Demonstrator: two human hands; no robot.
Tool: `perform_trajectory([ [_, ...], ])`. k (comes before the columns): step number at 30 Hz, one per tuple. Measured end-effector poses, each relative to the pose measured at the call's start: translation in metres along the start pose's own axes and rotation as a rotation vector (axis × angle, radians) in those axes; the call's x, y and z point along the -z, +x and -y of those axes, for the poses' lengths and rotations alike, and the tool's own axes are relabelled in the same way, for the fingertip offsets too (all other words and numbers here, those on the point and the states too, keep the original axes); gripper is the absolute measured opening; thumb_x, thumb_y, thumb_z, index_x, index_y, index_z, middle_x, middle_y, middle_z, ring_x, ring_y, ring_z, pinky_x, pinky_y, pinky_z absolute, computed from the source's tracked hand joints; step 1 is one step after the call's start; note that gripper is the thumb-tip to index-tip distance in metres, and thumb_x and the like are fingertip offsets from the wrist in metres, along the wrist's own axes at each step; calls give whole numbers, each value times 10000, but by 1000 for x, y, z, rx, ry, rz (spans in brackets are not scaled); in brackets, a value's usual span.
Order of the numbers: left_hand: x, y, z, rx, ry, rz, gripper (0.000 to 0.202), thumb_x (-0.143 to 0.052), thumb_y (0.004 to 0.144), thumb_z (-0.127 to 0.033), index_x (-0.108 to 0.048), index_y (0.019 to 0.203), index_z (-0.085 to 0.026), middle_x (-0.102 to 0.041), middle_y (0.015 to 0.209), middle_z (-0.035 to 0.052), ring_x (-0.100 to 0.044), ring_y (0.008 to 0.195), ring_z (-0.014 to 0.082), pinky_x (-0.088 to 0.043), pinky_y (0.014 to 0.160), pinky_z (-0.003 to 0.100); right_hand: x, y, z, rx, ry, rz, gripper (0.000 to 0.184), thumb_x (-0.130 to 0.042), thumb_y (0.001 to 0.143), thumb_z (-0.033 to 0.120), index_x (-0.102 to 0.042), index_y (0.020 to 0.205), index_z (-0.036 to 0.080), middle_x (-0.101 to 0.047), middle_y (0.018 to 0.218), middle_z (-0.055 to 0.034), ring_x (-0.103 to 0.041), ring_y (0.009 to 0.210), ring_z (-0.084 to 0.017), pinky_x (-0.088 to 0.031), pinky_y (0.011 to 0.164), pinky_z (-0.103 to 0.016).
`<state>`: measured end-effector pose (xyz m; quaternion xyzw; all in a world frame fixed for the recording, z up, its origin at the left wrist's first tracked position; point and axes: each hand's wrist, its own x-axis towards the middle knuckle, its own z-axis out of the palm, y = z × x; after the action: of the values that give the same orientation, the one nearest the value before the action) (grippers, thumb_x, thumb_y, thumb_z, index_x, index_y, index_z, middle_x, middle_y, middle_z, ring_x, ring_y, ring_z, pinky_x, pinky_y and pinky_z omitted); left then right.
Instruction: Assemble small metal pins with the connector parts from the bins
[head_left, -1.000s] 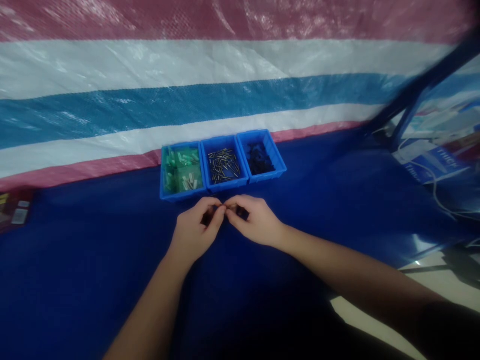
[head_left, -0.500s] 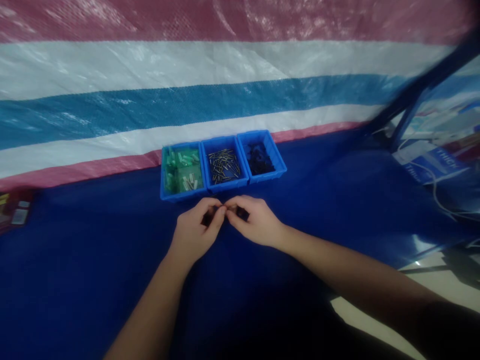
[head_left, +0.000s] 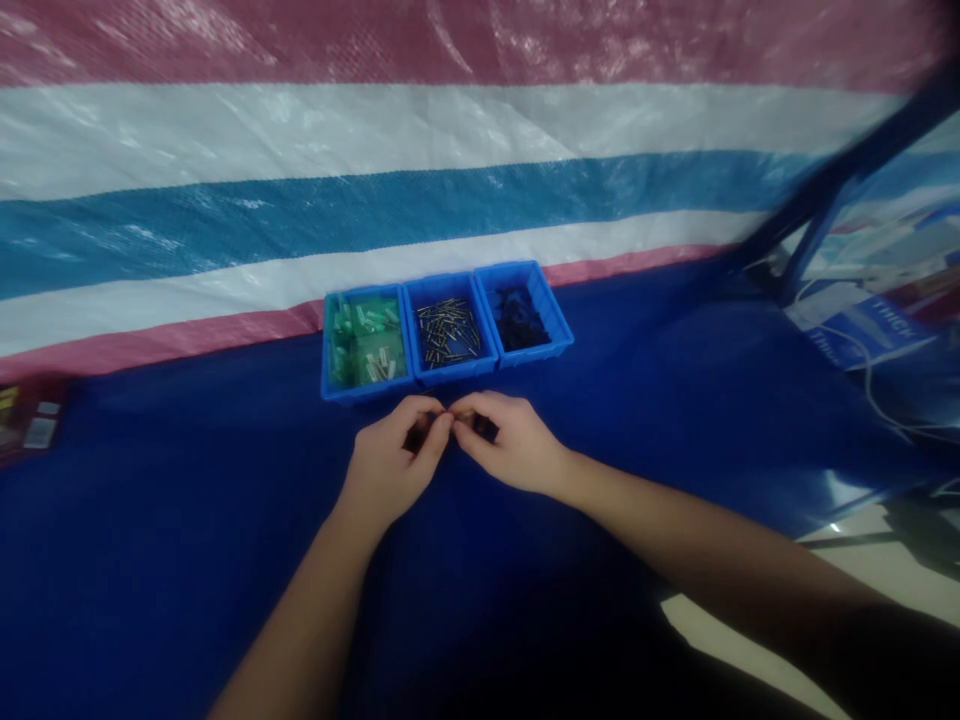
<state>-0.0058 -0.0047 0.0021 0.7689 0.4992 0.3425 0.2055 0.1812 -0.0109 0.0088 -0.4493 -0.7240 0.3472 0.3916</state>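
My left hand (head_left: 394, 462) and my right hand (head_left: 504, 441) meet fingertip to fingertip over the dark blue tablecloth (head_left: 187, 520), both pinched on a small part too tiny to name. Just beyond them stand three blue bins in a row. The left bin (head_left: 363, 343) holds green plastic pieces. Small metal pins fill the middle bin (head_left: 448, 329). Dark, nearly black parts lie in the right bin (head_left: 522, 315).
A red, white and blue striped tarp (head_left: 375, 160) hangs behind the bins. A dark blue frame bar (head_left: 840, 170) slants at the right, with boxes and a white cable (head_left: 874, 370) beyond it. Small cards (head_left: 30, 420) lie at the far left edge.
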Motion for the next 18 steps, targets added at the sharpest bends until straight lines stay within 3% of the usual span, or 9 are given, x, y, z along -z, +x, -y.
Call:
perform_trajectory([
  [18, 0, -1, 2, 1, 1, 5, 93, -609, 925, -285, -651, 963, -212, -587, 640, -71, -559, 534, 61, -437, 547, 171, 0, 0, -1, 18, 2, -2, 92, -621, 885, 137, -682, 942, 177, -691, 803, -8, -635, 745, -141, -499, 713, -273],
])
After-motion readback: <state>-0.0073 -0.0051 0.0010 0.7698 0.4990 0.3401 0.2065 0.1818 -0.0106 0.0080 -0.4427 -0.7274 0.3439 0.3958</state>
